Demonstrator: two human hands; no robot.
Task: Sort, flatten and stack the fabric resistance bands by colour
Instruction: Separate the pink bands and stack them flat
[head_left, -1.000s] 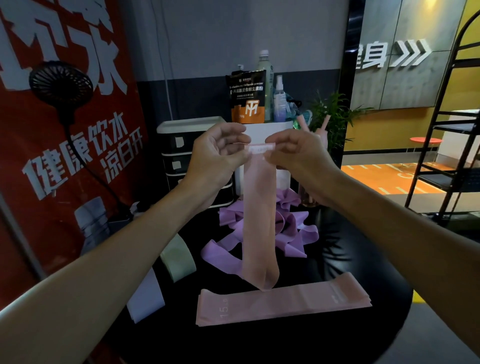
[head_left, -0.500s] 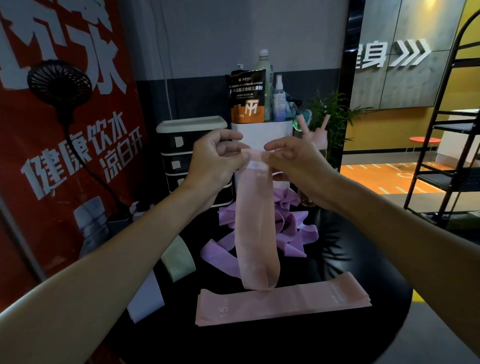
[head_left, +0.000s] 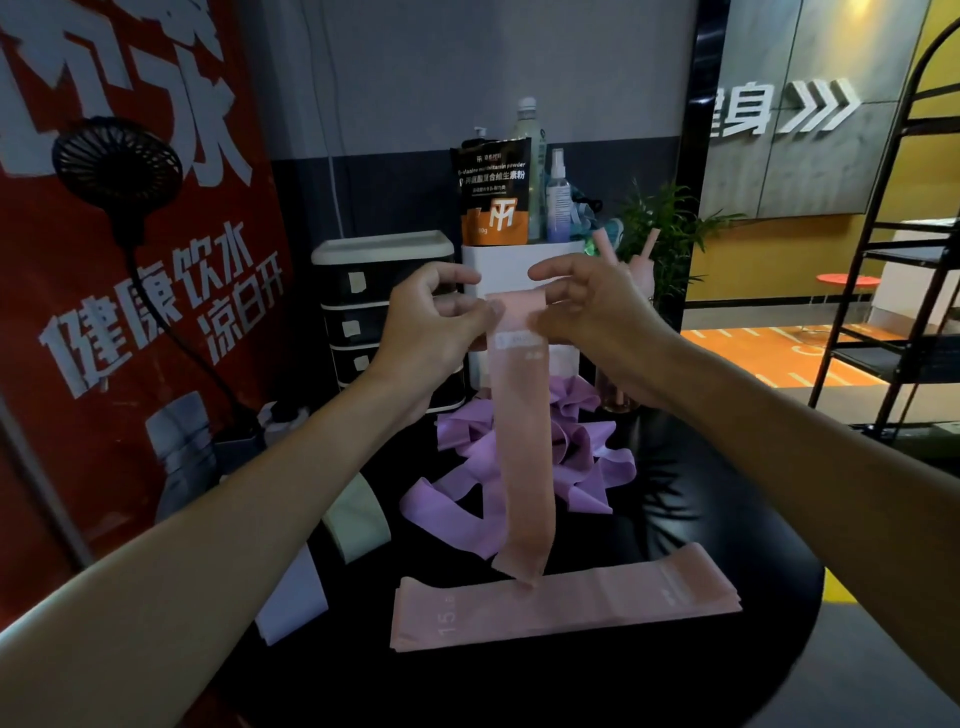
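Pink band held up for flattening over a round black table (head_left: 727, 519).
The left hand (head_left: 431, 332) and right hand (head_left: 587, 322) each pinch a top corner of the pink resistance band (head_left: 524, 441) between thumb and curled fingers. It hangs straight, its lower fold at the far edge of the flattened pink stack (head_left: 597, 597) at 6 o'clock. The tangled purple bands (head_left: 587, 462) lie toward 12, a pale green band (head_left: 358, 519) at 9.

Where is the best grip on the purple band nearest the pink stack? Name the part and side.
Pinch the purple band at its rounded folded end, probably from the front left. That end lies free on the black table, clear of the purple tangle; farther back it runs behind the hanging pink band, which the left hand and right hand pinch at its top.
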